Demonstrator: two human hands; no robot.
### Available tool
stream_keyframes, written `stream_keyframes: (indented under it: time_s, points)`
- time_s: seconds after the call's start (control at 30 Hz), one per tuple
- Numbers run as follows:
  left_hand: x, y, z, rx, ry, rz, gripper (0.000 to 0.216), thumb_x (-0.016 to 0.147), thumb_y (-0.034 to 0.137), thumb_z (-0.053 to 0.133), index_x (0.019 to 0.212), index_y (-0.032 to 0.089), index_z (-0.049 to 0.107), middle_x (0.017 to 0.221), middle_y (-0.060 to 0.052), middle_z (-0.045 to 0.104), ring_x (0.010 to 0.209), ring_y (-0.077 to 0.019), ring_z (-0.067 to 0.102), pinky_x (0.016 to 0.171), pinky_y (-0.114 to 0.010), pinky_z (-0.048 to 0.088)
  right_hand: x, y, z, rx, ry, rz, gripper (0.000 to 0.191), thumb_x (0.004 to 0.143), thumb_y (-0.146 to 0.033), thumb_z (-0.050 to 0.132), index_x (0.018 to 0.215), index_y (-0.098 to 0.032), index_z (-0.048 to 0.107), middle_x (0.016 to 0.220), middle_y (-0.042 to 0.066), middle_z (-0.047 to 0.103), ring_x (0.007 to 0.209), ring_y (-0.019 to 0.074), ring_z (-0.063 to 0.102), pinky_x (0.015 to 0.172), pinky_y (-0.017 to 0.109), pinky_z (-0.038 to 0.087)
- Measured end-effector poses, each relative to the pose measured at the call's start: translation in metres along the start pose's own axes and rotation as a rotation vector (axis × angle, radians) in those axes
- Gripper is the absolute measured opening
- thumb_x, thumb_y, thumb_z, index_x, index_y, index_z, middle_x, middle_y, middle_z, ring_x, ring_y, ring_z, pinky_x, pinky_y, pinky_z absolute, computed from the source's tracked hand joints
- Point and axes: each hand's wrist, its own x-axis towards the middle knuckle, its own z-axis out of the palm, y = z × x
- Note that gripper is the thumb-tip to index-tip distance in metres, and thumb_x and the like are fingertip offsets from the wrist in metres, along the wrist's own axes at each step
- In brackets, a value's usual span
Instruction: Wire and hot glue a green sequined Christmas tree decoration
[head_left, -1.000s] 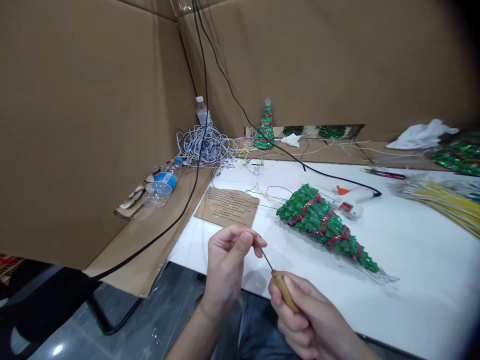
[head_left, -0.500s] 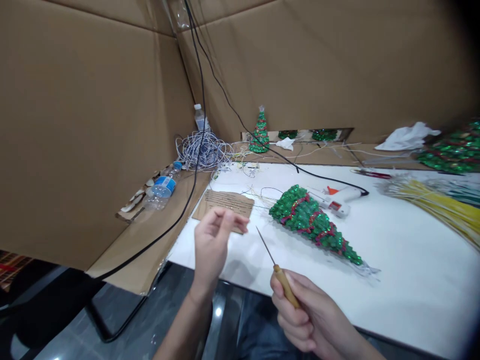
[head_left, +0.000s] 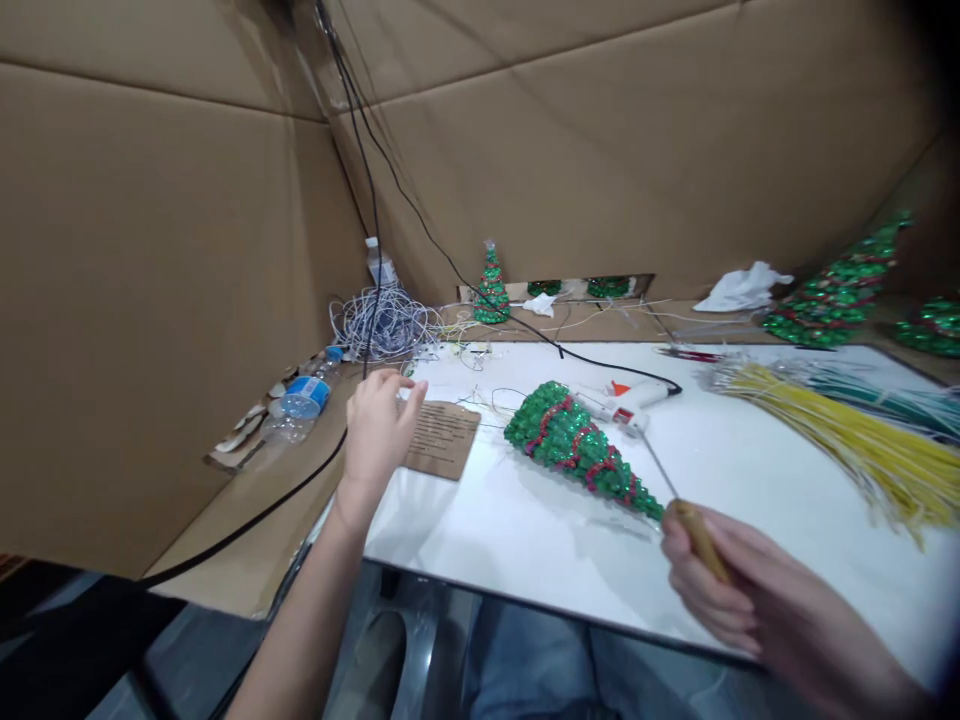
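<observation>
My right hand (head_left: 720, 575) grips an awl (head_left: 701, 540) by its wooden handle, its thin metal shaft pointing up and left past the tip of a green tinsel Christmas tree (head_left: 574, 440). That tree, wound with red garland, lies on its side on the white table. My left hand (head_left: 379, 425) is raised over the left part of the table, beside a piece of cardboard (head_left: 442, 440) marked with dark lines. Its fingers are bent with the thumb apart, and I see nothing held in them.
A white glue gun (head_left: 630, 402) lies behind the tree. Yellow strips (head_left: 825, 435) spread at right, near red-handled pliers (head_left: 690, 354). Tangled wire (head_left: 386, 325), a bottle (head_left: 304, 400) and a small standing tree (head_left: 491, 290) line the back and left. A black cable (head_left: 442, 250) hangs across.
My hands have moved apart: the right one went right with the awl, toward the tree's tip, while the left one moved left and up. The view has turned slightly right.
</observation>
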Motion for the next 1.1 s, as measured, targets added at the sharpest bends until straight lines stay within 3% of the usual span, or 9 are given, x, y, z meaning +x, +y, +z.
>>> stream_keyframes:
  time_s: [0.07,0.13,0.2,0.33,0.47,0.53,0.63,0.83,1.1]
  points:
    - [0.007,0.013,0.007,-0.128,-0.072,0.066,0.034,0.091,0.036,0.045,0.073,0.017,0.066,0.109,-0.013,0.064,0.109,-0.0269,0.056,0.098,-0.041,0.038,-0.005,-0.021,-0.015,-0.133,0.092,-0.072,0.037,0.085,-0.055,0.052,0.081,-0.019,0.058,0.053,-0.007,0.027,0.044,0.0060,0.015,0.040,0.023,0.012]
    - [0.016,0.027,0.016,-0.329,-0.110,0.132,0.024,0.089,0.032,0.049,0.086,0.017,0.068,0.107,-0.011,0.065,0.108,-0.0242,0.058,0.097,-0.038,0.040,-0.005,-0.044,-0.028,-0.271,0.190,-0.153,0.036,0.086,-0.054,0.052,0.081,-0.019,0.058,0.052,-0.006,0.029,0.044,0.0065,0.019,0.041,0.025,0.013]
    - [0.024,0.042,0.026,-0.501,-0.196,0.102,0.026,0.087,0.035,0.052,0.099,0.018,0.067,0.105,-0.009,0.068,0.102,-0.0227,0.060,0.090,-0.034,0.043,-0.001,-0.066,-0.040,-0.397,0.287,-0.246,0.032,0.090,-0.050,0.048,0.087,-0.019,0.058,0.056,-0.006,0.030,0.047,0.0071,0.022,0.043,0.026,0.016]
    - [0.034,0.068,0.045,-0.721,-0.446,0.053,0.044,0.086,0.052,0.047,0.076,0.015,0.069,0.078,-0.007,0.069,0.077,-0.0206,0.063,0.073,-0.029,0.046,0.013,-0.097,-0.072,-0.763,0.425,-0.370,0.034,0.095,-0.049,0.034,0.095,-0.020,0.052,0.059,-0.007,0.029,0.048,0.0076,0.027,0.046,0.029,0.021]
    - [0.033,0.083,0.060,-0.744,-0.562,0.012,0.056,0.083,0.063,0.045,0.055,0.017,0.063,0.057,-0.004,0.061,0.062,-0.0187,0.056,0.066,-0.030,0.043,0.024,-0.111,-0.100,-0.997,0.543,-0.403,0.038,0.093,-0.051,0.036,0.094,-0.018,0.054,0.059,-0.006,0.033,0.050,0.0089,0.032,0.048,0.028,0.025]
    - [0.029,0.086,0.067,-0.781,-0.595,-0.019,0.054,0.080,0.063,0.049,0.055,0.017,0.062,0.054,-0.001,0.058,0.058,-0.0175,0.051,0.062,-0.029,0.041,0.027,-0.114,-0.108,-1.156,0.629,-0.425,0.035,0.089,-0.050,0.047,0.094,-0.018,0.058,0.062,-0.003,0.043,0.055,0.0107,0.038,0.053,0.027,0.027]
    - [0.023,0.088,0.074,-0.882,-0.742,-0.069,0.052,0.081,0.060,0.051,0.059,0.015,0.063,0.055,0.000,0.056,0.056,-0.0151,0.047,0.058,-0.027,0.036,0.033,-0.112,-0.115,-1.369,0.726,-0.447,0.031,0.085,-0.048,0.055,0.096,-0.019,0.061,0.066,0.000,0.054,0.060,0.0144,0.045,0.058,0.027,0.029]
    - [0.015,0.087,0.076,-0.972,-0.717,-0.141,0.041,0.081,0.049,0.059,0.057,0.016,0.058,0.055,0.002,0.049,0.056,-0.0124,0.043,0.056,-0.024,0.031,0.039,-0.092,-0.131,-1.501,0.726,-0.428,0.036,0.088,-0.052,0.049,0.099,-0.020,0.062,0.071,0.004,0.064,0.062,0.0180,0.056,0.059,0.027,0.035]
    - [0.001,0.076,0.091,-1.094,-0.575,-0.521,0.025,0.075,0.039,0.069,0.064,0.016,0.068,0.062,-0.005,0.062,0.055,-0.0153,0.052,0.052,-0.027,0.040,0.029,-0.073,-0.125,-1.581,0.695,-0.663,0.034,0.086,-0.052,0.051,0.097,-0.023,0.064,0.074,0.002,0.066,0.059,0.0147,0.058,0.057,0.025,0.040]
